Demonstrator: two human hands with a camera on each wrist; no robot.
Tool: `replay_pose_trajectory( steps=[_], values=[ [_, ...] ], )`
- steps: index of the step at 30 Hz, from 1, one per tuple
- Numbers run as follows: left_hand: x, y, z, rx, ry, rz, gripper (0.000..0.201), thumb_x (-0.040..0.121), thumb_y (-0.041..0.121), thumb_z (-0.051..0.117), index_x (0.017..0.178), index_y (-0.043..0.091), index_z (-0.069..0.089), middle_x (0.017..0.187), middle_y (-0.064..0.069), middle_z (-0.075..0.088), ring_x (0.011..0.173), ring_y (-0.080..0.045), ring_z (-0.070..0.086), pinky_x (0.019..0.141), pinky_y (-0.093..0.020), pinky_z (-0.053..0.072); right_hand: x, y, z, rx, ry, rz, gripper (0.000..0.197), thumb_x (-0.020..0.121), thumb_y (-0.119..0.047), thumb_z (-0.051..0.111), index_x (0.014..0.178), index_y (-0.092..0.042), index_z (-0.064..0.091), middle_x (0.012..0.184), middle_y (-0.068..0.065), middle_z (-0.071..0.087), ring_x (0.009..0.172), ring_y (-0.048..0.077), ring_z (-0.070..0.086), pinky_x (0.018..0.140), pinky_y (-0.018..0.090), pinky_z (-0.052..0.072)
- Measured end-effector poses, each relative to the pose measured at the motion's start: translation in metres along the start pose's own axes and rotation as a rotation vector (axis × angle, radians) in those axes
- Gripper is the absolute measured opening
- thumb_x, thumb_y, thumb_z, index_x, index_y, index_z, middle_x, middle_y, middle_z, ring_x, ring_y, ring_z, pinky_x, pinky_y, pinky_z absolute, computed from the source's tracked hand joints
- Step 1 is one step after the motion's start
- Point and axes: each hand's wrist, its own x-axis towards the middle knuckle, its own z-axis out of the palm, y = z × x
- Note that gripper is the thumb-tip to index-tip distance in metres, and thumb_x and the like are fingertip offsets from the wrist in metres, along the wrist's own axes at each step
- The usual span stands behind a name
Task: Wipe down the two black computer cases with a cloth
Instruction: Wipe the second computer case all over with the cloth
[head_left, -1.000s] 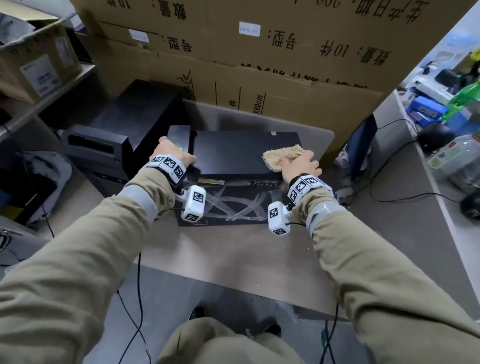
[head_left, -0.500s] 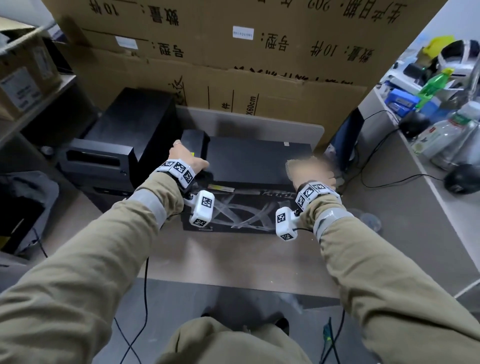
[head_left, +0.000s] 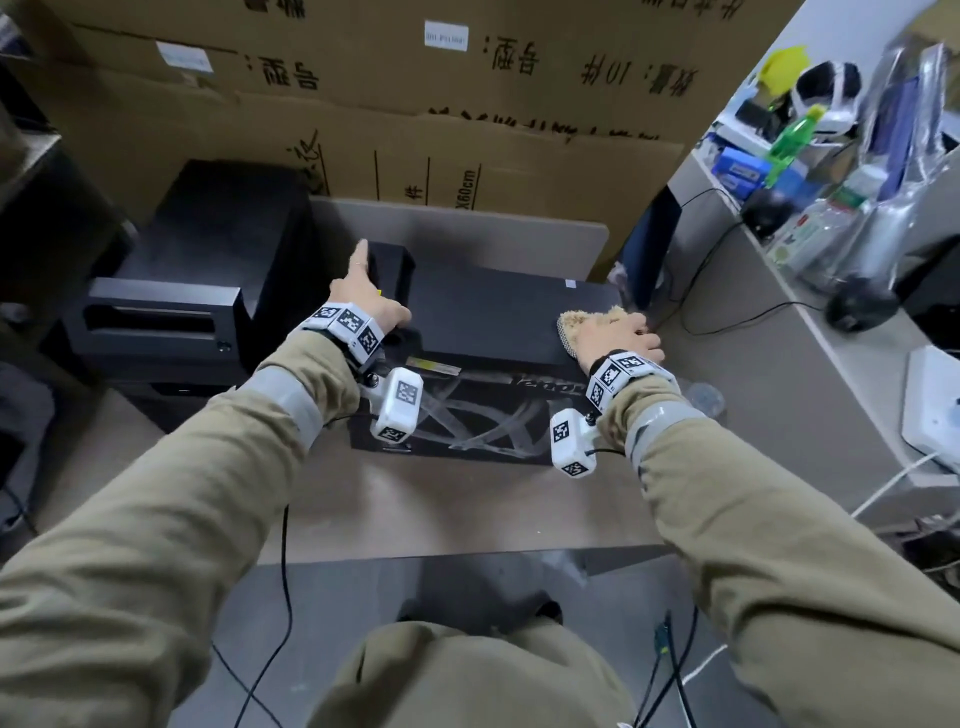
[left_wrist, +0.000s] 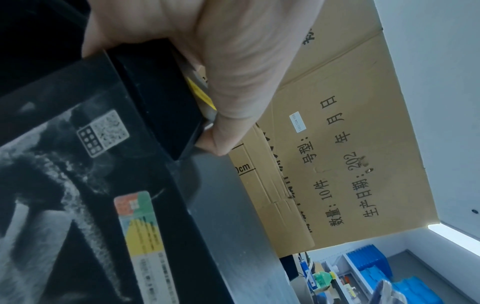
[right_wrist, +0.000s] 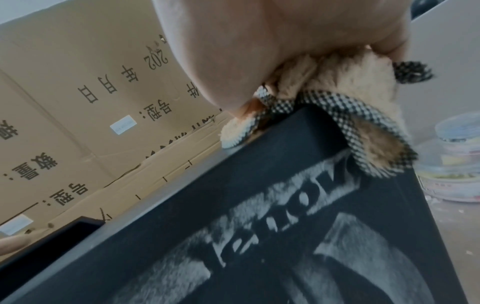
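A black computer case (head_left: 498, 322) lies flat on the table (head_left: 441, 509) in front of me, its long top facing up and its dusty front panel toward me. My right hand (head_left: 615, 338) presses a fuzzy tan cloth (head_left: 584, 319) with a checked edge onto the top's right end, near the corner; fingers and thumb curl over the cloth and hold it. My left hand (head_left: 371, 299) grips a raised black block at the left end of this case, thumb hooked round its edge, forefinger pointing away from me, bracing the case.

The front panel shows pale dust broken by darker streaks, so I judge it only partly wiped. The top looks dark and fairly even; I cannot tell how much of it is clean. The second black case (head_left: 208, 270) stands just beside the first, on its left, with no hand or cloth on it. I judge it is yet to be done, so the job seems under halfway.

Large cardboard boxes (head_left: 415, 114) with printed characters are stacked behind the table; their contents are hidden. To the right, a neighbouring desk holds a green bottle (head_left: 792, 143), blue packages, clear plastic wrappers, cables and a dark computer mouse (head_left: 860, 309).
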Motion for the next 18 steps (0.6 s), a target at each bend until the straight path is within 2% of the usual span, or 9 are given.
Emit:
replay_pose_trajectory(
  steps=[2,4,6,8,11,15,18],
  values=[
    [0.004,-0.002,0.000,0.013,-0.020,0.028,0.102,0.075,0.016,0.078,0.157,0.037,0.021,0.132,-0.008,0.056,0.079,-0.011,0.059,0.067,-0.021,0.044,-0.003,0.004,0.006,-0.011,0.008,-0.045,0.049,0.098,-0.038,0.039,0.141,-0.016,0.034,0.141,0.020,0.037,0.127,0.040,0.036,0.103,0.048,0.032],
    [0.008,-0.002,0.000,0.027,-0.021,0.037,0.097,0.076,0.015,0.078,0.156,0.035,0.026,0.119,-0.003,0.062,0.067,-0.004,0.052,0.063,-0.020,0.042,-0.004,0.005,0.010,0.012,0.029,-0.051,0.045,0.098,-0.041,0.041,0.138,-0.021,0.038,0.137,0.020,0.038,0.125,0.039,0.036,0.100,0.049,0.035],
    [0.013,0.003,-0.003,0.042,-0.015,0.036,0.096,0.076,0.016,0.078,0.156,0.035,0.027,0.110,0.000,0.064,0.072,-0.009,0.056,0.068,-0.021,0.044,0.000,0.002,0.011,0.014,0.049,-0.074,0.042,0.100,-0.043,0.041,0.137,-0.024,0.043,0.136,0.020,0.038,0.124,0.039,0.037,0.101,0.049,0.034],
    [0.020,0.010,-0.006,0.077,-0.019,0.028,0.096,0.075,0.018,0.077,0.155,0.035,0.028,0.112,-0.001,0.066,0.087,-0.016,0.059,0.078,-0.025,0.048,0.006,-0.003,0.009,0.016,0.053,-0.096,0.039,0.101,-0.043,0.042,0.136,-0.027,0.047,0.136,0.019,0.039,0.124,0.039,0.038,0.103,0.048,0.033],
    [0.033,0.021,-0.010,0.049,-0.011,-0.006,0.093,0.074,0.021,0.078,0.154,0.037,0.032,0.114,0.000,0.068,0.093,-0.018,0.063,0.084,-0.027,0.050,0.019,-0.014,0.005,0.011,0.038,-0.115,0.037,0.100,-0.044,0.042,0.133,-0.029,0.051,0.136,0.019,0.039,0.124,0.039,0.038,0.104,0.047,0.033],
    [0.049,0.026,-0.006,-0.056,0.094,0.017,0.078,0.072,0.026,0.081,0.144,0.031,0.051,0.120,-0.001,0.067,0.106,-0.018,0.063,0.093,-0.029,0.051,0.038,-0.032,0.002,0.002,0.037,-0.128,0.038,0.100,-0.045,0.041,0.130,-0.026,0.054,0.135,0.018,0.041,0.124,0.039,0.039,0.104,0.049,0.035],
    [0.063,0.034,0.000,-0.120,0.175,0.019,0.070,0.073,0.026,0.081,0.138,0.026,0.055,0.118,-0.002,0.067,0.101,-0.018,0.063,0.087,-0.026,0.051,0.054,-0.050,-0.001,-0.006,0.022,-0.137,0.039,0.100,-0.046,0.042,0.129,-0.024,0.056,0.135,0.019,0.040,0.124,0.039,0.039,0.103,0.051,0.038]
  ],
)
